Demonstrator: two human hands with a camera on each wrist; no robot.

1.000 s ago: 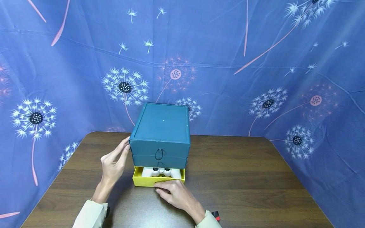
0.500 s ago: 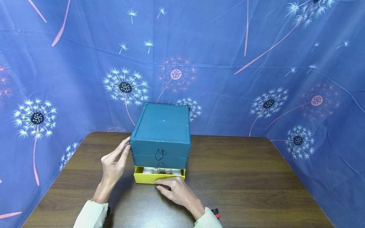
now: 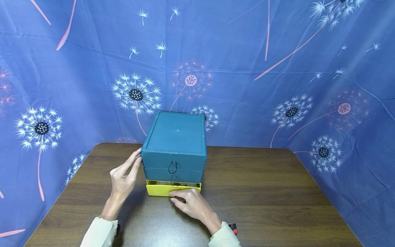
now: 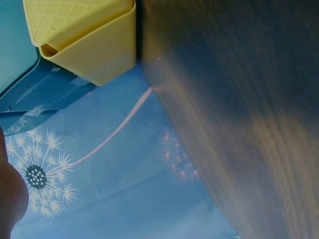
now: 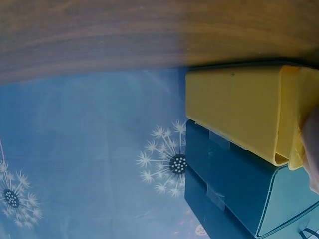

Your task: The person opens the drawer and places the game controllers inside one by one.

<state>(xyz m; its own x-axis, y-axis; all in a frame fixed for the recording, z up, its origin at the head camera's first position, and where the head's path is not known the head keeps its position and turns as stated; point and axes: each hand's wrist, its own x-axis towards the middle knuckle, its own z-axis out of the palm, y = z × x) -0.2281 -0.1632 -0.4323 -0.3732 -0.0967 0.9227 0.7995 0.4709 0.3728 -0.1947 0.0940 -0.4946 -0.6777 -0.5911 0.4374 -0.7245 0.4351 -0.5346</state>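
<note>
A stack of two teal drawer units [image 3: 177, 133] sits on a yellow drawer unit, whose yellow drawer [image 3: 158, 191] stands slightly out. Wire loop handles [image 3: 172, 167] hang on the teal fronts. My left hand [image 3: 121, 180] touches the stack's upper left side with extended fingers. Against the yellow front, my right hand [image 3: 193, 206] presses with its fingers, thumb below. In the right wrist view, the yellow casing [image 5: 232, 112] shows a narrow gap behind the drawer front. Only a pale strip shows inside the drawer; the rest of its contents is hidden.
The stack stands on a brown wooden table [image 3: 262, 192], towards its back left. A blue dandelion-print cloth [image 3: 234, 103] hangs behind the table. A small black and red object [image 3: 233, 228] shows beside the right sleeve.
The yellow drawer has slid inward with my right hand against its front. The white game controller inside, visible earlier, is now almost wholly covered. My left hand stays on the stack's side.
</note>
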